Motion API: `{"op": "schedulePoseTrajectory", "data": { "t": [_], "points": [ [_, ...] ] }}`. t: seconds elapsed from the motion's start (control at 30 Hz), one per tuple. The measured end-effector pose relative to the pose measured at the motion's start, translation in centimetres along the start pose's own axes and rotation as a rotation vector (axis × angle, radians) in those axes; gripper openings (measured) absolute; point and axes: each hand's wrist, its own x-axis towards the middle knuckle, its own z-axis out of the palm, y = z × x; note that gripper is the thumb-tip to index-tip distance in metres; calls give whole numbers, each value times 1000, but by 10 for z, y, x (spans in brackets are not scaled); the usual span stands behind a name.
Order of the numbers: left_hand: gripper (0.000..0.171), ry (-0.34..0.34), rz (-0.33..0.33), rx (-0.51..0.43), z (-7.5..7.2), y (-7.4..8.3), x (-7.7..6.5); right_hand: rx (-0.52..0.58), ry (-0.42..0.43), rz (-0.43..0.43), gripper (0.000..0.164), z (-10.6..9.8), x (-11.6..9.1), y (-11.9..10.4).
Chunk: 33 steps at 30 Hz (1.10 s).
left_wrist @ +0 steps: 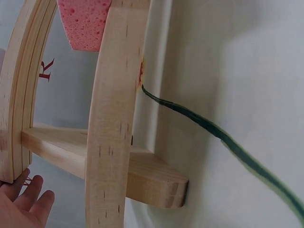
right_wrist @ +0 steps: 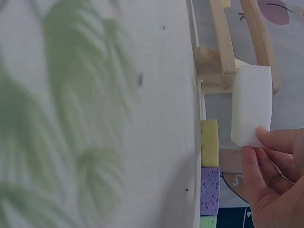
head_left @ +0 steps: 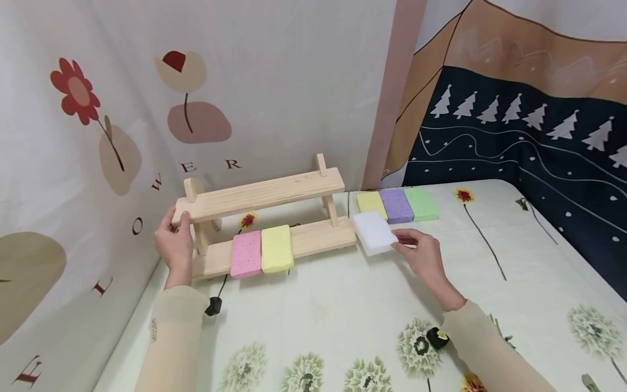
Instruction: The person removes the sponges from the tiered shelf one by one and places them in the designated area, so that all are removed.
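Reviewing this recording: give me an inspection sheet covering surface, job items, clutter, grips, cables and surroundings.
Surface: pale flower-print cloth.
Job's things: two-tier wooden rack; pink sponge and yellow sponge side by side on its lower shelf; white block held near its right end; another yellow, a purple and a green sponge in a row beyond.
Clutter: nothing seen.
Grips: left grip holds the upper shelf's left end; right grip pinches the white block's edge.
Cables: nothing seen.
Surroundings: flower-print hanging behind, tree-print fabric right.

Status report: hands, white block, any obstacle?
Left hand grips upper shelf, left end. Right hand pinches white block. Pink sponge, yellow sponge partly fill lower shelf.
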Motion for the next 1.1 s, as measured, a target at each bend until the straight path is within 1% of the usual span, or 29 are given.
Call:
{"op": "schedulePoseTrajectory", "data": {
  "t": [0.27,0.5,0.87,1.0,1.1],
  "points": [
    [51,-6,-1,-15,0,0,-1,-45,-18,48,27,-9,1,8],
    [51,8,1,-14,-1,-1,0,-64,-56,107,26,-10,4,10],
    [51,-3,-1,-21,0,-1,1,-84,-101,117,24,-4,7,16],
    [51,0,2,-11,0,-2,1,-78,-121,129,25,-3,7,16],
    [51,2,2,-4,1,-2,2,-65,-137,153,27,-3,7,16]
  ]
}}
